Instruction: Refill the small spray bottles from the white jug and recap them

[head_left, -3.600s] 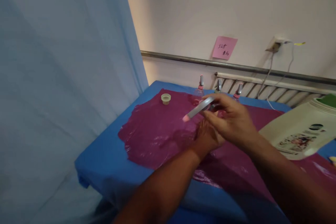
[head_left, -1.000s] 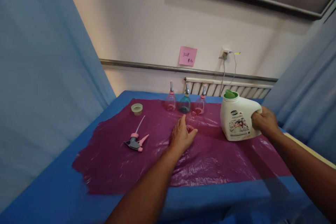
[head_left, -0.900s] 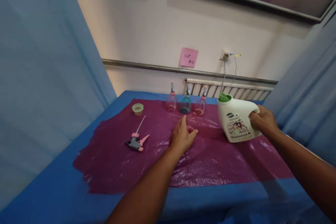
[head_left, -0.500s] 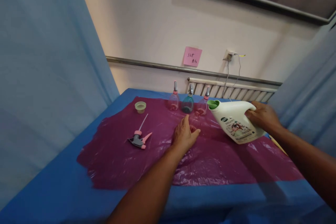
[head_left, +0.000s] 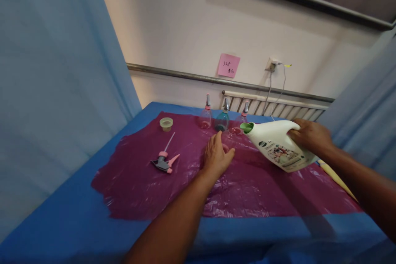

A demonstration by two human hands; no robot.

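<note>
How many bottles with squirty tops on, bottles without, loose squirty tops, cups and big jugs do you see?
Bottles with spray tops: 3
Open bottle: 1
Loose spray top: 1
Small cup: 1
White jug: 1
Total: 7

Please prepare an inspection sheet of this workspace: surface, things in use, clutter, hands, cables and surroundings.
Surface: wrinkled purple plastic sheet over blue cloth.
Things in use: white jug tilted, green mouth towards the clear bottle, which has no spray head; no stream visible. Loose spray head lies on the sheet.
Clutter: small cup; three spray bottles upright behind; yellow item at right, unidentifiable.
Hands: left hand around the clear bottle; right hand grips the jug's handle.
Cables: cables hang from wall outlet; lower ends hidden.
Surroundings: blue curtains on both sides; pink note, metal rail, radiator.
</note>
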